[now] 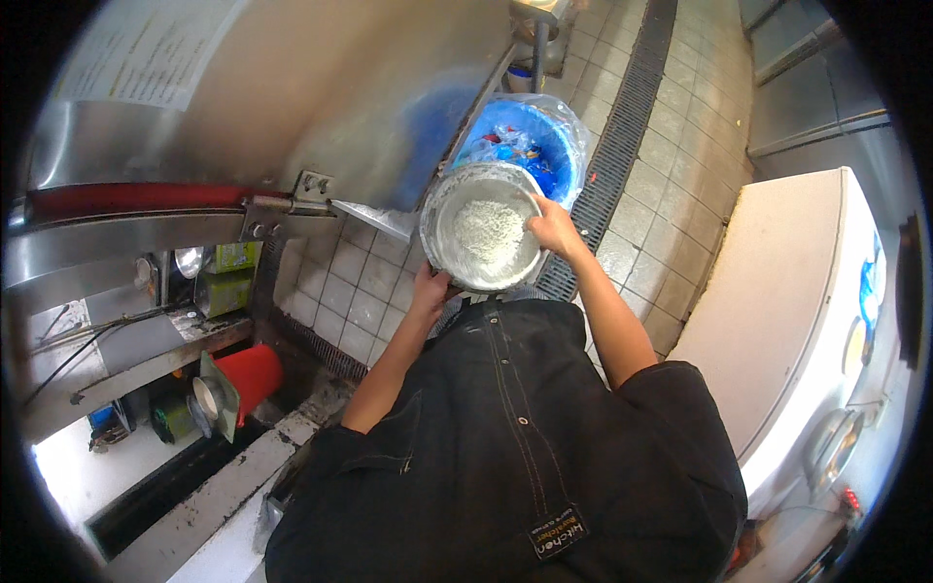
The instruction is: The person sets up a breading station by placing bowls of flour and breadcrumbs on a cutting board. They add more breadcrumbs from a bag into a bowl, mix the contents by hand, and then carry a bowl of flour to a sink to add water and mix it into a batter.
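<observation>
A round metal bowl (442, 255) is held in front of my body, with a heap of white powder or grains (489, 231) inside; its exact kind I cannot make out. White residue coats the bowl's inner wall. My left hand (429, 294) grips the near left side of the rim, its fingers partly hidden beneath. At the right side, my right hand (554, 229) is closed on the rim with the thumb over the edge. Just beyond the bowl stands a blue bin (564, 146) lined with clear plastic, holding crumpled wrappers.
A stainless steel door (321, 87) fills the upper left, hinged beside an opening with shelves. A red container (248, 379) sits low at left. A drain grate (622, 136) runs along the tiled floor (651, 209). At right stands a white chest-like appliance (768, 291).
</observation>
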Tool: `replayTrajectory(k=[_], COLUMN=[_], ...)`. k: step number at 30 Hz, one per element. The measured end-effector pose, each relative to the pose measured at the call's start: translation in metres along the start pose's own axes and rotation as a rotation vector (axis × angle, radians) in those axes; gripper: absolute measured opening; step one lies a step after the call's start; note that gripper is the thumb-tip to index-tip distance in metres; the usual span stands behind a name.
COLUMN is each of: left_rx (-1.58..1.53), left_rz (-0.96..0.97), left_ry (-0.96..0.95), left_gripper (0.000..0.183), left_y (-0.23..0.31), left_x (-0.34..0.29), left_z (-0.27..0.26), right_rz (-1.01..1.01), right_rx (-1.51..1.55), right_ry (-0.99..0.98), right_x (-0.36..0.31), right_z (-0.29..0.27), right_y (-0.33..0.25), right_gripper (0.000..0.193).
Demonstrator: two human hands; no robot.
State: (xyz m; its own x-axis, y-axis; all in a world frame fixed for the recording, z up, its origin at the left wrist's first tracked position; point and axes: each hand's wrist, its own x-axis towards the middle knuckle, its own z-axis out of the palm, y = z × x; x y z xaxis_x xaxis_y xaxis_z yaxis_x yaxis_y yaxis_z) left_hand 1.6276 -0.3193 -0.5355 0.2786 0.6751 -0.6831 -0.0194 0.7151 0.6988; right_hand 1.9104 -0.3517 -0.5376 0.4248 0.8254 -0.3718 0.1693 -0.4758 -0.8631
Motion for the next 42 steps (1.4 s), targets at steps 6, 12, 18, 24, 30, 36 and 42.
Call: replayTrajectory(k=[6,12,18,24,30,36,42], left_rx=[0.015,-0.042,0.005,0.023,0.055,0.102,0.057], left_rz=[0.0,0.046,0.02,-0.016,-0.044,-0.036,0.027], left_ry=[0.0,-0.035,0.025,0.021,0.032,0.026,-0.005], left_gripper=[0.057,0.052,0.053,0.059,0.061,0.061,0.061], left_y=[-0.002,-0.004,-0.008,-0.01,-0.007,-0.001,0.0], left_x=[-0.002,0.0,0.001,0.002,0.0,-0.003,-0.007], left_z=[0.002,0.005,0.003,-0.002,0.002,0.004,0.009], right_rz=[0.172,0.064,0.128,0.051,-0.011,-0.026,-0.062], right_rx=[-0.063,0.033,-0.078,-0.087,-0.092,-0.13,-0.178], right_ry=[-0.18,-0.055,-0.146,-0.022,0.058,0.025,0.186], right_x=[-0.019,-0.011,-0.015,-0.016,-0.008,-0.006,-0.022], right_z=[-0.014,-0.002,-0.009,-0.015,-0.014,-0.021,-0.027], right_y=[-0.044,-0.015,-0.027,-0.031,-0.018,-0.017,-0.046], right_gripper=[0.052,0.05,0.053,0.055,0.055,0.056,0.055])
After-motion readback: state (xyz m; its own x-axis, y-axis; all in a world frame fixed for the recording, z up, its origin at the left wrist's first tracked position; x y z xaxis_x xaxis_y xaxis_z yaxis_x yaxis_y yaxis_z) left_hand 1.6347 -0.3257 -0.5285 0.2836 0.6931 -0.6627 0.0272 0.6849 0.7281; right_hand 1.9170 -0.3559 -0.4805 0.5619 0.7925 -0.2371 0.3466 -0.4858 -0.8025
